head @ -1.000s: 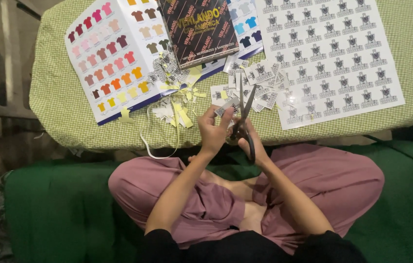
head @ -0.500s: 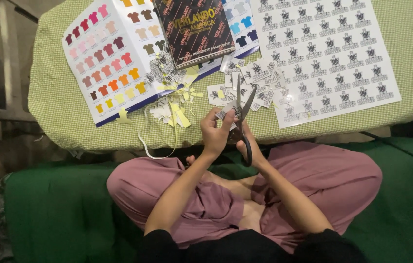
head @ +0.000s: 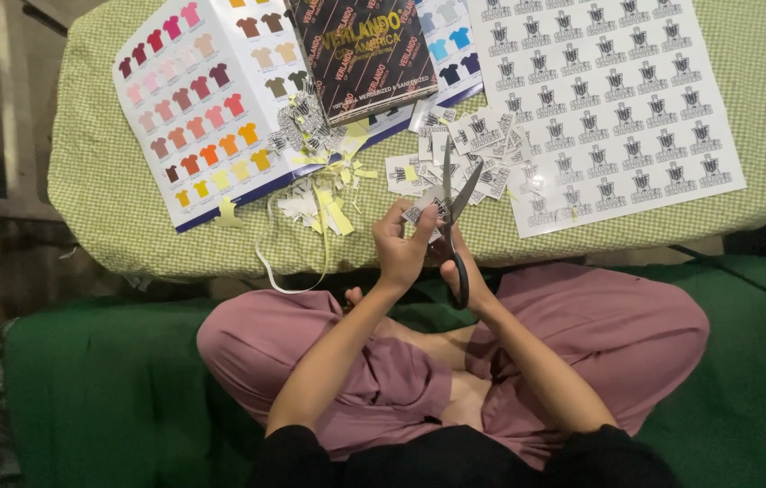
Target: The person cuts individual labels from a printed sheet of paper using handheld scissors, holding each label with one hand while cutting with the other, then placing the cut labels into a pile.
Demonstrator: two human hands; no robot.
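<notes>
My left hand point(head: 404, 242) pinches a small printed sticker piece point(head: 421, 213) just above the near edge of the green checked table point(head: 121, 217). My right hand point(head: 462, 262) grips black-handled scissors point(head: 453, 201), blades parted and pointing away from me, beside the piece. Behind the blades lies a pile of cut-out stickers point(head: 478, 145). A large white sticker sheet point(head: 613, 99) with rows of grey emblems lies to the right.
A colour chart of small shirts point(head: 206, 99) lies at the left with a dark booklet point(head: 365, 50) on top. Yellow and white paper scraps point(head: 328, 194) litter the middle. I sit cross-legged in pink trousers on a green cushion point(head: 103, 389).
Both hands have shifted slightly toward me with the scissors and the sticker piece. The scissor blades stay parted.
</notes>
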